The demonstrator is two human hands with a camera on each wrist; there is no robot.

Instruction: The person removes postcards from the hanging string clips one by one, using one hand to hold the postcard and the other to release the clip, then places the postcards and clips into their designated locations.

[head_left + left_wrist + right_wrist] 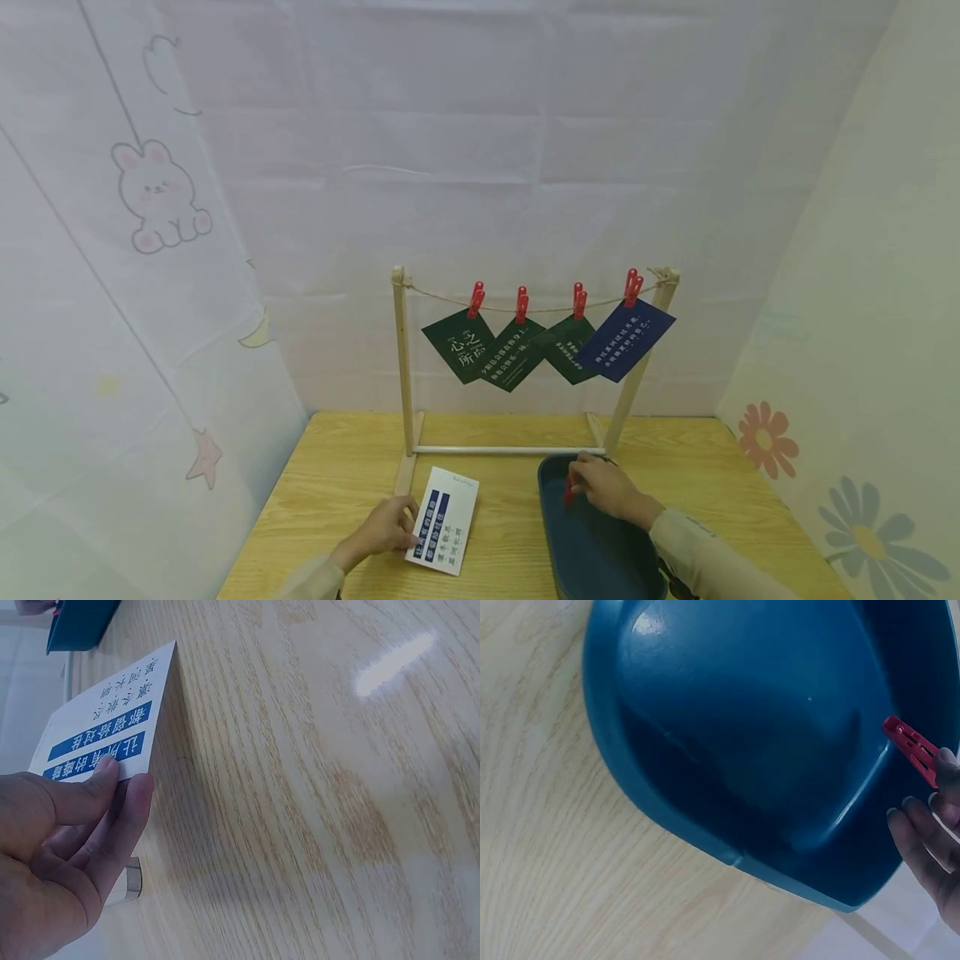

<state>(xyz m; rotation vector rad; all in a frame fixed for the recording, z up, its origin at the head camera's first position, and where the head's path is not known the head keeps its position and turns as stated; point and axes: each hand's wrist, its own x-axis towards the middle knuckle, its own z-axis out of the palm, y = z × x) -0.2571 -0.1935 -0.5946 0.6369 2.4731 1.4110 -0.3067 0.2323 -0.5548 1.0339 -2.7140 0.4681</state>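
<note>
My left hand [387, 526] pinches a white card [459, 504] by its left edge, thumb on top. Blue bands and printed characters cover part of the card; in the left wrist view the card [112, 712] tilts up off the wood. My right hand [609, 487] is over the blue tray [546, 521], holding a red clothespin [911, 746] between thumb and fingers. Inside the tray [742, 735] no other clothespin shows in the right wrist view. The right hand covers part of the clothespin.
Behind the hands stands a wooden frame [405, 367] with a twine line [442, 297]. From it hang green cards [459, 346] and a blue card [626, 340], each under a red clothespin [522, 305]. Printed cloth walls [510, 167] enclose the wooden table [345, 450].
</note>
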